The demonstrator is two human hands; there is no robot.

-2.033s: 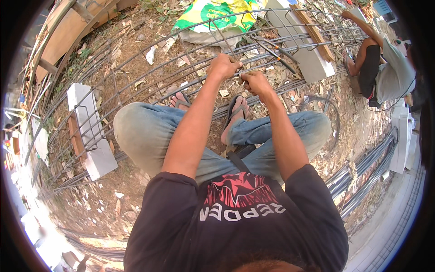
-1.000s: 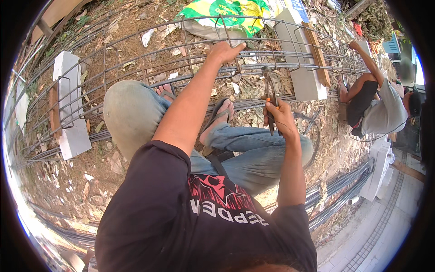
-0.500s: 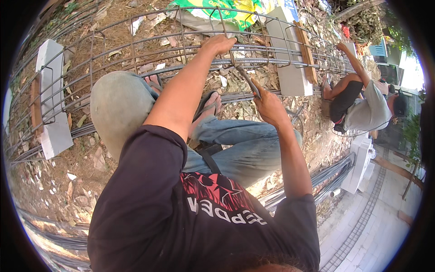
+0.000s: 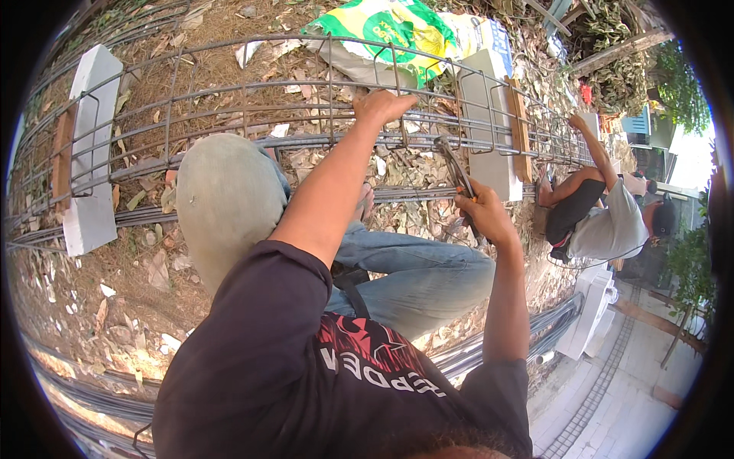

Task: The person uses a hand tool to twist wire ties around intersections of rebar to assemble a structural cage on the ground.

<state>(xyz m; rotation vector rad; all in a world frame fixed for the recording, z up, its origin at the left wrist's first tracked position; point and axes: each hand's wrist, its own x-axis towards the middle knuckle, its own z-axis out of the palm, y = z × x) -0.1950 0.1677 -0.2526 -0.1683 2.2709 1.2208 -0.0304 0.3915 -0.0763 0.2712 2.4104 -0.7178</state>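
Right hand [image 4: 483,210] is wrapped around some long pincers [image 4: 456,170] with orange on the handles, head angled up-left of the grip toward the rebar cage [image 4: 330,92]. Left hand [image 4: 382,107] is on the cage, further up-left, fingers mostly hidden. White block [image 4: 497,172] sits just above the grip, green-yellow sack [image 4: 390,30] well above, co-worker [image 4: 608,226] off to the right.

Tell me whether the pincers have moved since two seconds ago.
Yes: judged against the white block beside them, the pincers have come toward its near end; the right hand now holds them.
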